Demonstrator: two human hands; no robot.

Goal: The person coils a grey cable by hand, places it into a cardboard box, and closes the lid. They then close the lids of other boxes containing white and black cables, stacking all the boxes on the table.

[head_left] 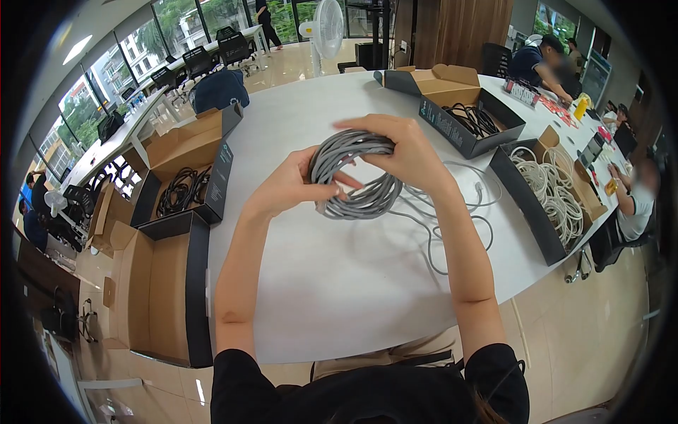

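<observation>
Both hands hold up a thick coil of grey network cable [364,201] above the white table. On the coil's left side, my left hand [293,182] is closed around the strands, thumb along the inner edge. My right hand [406,145] grips the upper right part, its fingers reaching over the top and slightly blurred. From the coil's right side a loose length of the cable trails in loops onto the table, and a plug [479,188] shows near its far loops, to the right of my right forearm.
The white table [304,297] carries open boxes: one with black cables [185,192] at left, one with black cables [474,120] at the back right, one with white cables [551,194] at right. An open box [159,290] without cables sits near left. People sit beyond the right side.
</observation>
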